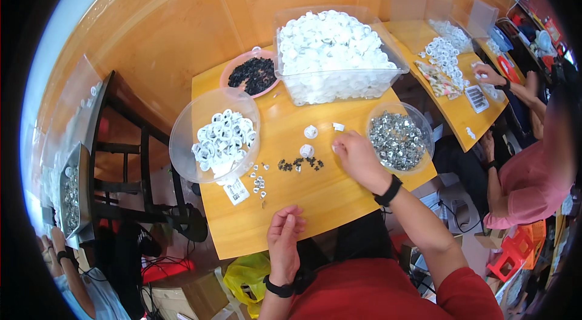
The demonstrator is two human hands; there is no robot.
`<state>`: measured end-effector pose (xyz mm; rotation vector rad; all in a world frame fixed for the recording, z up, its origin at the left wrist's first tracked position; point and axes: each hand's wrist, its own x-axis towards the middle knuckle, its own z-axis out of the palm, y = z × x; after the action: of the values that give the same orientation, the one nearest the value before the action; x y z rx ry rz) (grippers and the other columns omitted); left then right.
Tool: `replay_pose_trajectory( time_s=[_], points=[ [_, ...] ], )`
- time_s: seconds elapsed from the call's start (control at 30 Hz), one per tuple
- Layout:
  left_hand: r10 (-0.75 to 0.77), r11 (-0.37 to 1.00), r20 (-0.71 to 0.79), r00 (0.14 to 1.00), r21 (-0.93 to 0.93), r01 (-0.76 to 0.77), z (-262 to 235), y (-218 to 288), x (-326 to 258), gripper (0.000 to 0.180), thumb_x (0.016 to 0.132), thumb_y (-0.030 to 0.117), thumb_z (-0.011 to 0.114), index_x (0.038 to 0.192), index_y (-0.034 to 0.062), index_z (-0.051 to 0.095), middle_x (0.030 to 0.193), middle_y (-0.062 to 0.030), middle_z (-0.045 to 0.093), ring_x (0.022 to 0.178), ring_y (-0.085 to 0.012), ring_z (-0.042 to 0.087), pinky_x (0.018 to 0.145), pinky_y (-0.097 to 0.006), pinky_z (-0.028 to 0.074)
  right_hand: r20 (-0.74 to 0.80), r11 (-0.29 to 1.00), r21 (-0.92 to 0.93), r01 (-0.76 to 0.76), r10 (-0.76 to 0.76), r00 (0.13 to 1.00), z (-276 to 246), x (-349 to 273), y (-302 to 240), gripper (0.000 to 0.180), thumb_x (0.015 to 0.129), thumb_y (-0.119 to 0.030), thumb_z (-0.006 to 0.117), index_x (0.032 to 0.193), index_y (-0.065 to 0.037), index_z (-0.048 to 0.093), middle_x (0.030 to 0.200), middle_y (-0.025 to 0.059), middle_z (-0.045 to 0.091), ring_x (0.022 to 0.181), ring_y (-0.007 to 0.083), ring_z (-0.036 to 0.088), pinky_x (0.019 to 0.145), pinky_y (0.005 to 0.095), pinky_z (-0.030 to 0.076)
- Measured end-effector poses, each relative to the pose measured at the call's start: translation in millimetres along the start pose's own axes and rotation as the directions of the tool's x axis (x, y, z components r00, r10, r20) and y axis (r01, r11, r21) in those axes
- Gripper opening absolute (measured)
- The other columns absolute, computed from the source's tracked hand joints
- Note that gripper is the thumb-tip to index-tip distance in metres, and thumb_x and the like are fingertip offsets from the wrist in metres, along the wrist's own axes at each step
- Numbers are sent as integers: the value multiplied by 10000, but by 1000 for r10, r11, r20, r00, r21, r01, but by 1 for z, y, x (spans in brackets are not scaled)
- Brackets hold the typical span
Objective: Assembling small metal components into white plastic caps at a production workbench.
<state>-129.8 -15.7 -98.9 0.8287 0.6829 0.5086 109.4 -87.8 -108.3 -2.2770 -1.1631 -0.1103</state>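
Both hands nr table edge.

Wooden table: clear tub, three bowls, loose small parts

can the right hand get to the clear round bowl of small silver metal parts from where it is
Probably yes. The right hand rests on the wooden table just beside the clear round bowl of small silver metal parts, which is open-topped with nothing lying between them.

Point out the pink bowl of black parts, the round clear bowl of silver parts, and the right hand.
Pink bowl of small black parts [229, 73]: head view, on its left rim.
Round clear plastic bowl of silver metal parts [426, 129]: head view, on its right rim.
Right hand [356, 157]: head view, back of the hand.
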Motion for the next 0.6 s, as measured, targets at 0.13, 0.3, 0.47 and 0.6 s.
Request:
replay_pose_trajectory(
  time_s=[0.13,0.3,0.47,0.6],
  points=[
    [24,999,-26,999,46,-23,22,1,0,223,942,132,544,1143,37,564,1048,-48,618,841,-94,563,780,-236,448,538,338,774,-535,93,838,-20,-22,-30,193,890,-139,633,1031,-8,623,891,25,662,762,83,609,691,218,488],
    [143,989,-5,990,38,-143,17,-11,1,194,908,50,580,1098,39,541,996,-47,608,848,-101,576,762,-236,463,771,22,635,-772,-73,632,-16,-45,-62,221,895,-120,622,1080,1,611,925,46,650,796,112,620,759,248,513],
    [221,975,-154,963,-4,-224,7,-7,-6,212,883,23,605,1083,37,535,971,-44,593,839,-105,569,732,-241,476,791,-150,565,-811,-182,584,0,-57,-75,223,904,-120,612,1090,3,600,923,40,633,841,117,619,795,263,522],
    [293,956,-223,930,88,-280,-1,-3,-10,242,860,-4,613,1088,23,537,943,-41,576,816,-106,561,721,-238,475,718,-7,696,-718,-4,696,1,-67,-88,224,908,-119,607,1093,6,599,946,46,638,832,114,622,765,253,522]
  ],
)
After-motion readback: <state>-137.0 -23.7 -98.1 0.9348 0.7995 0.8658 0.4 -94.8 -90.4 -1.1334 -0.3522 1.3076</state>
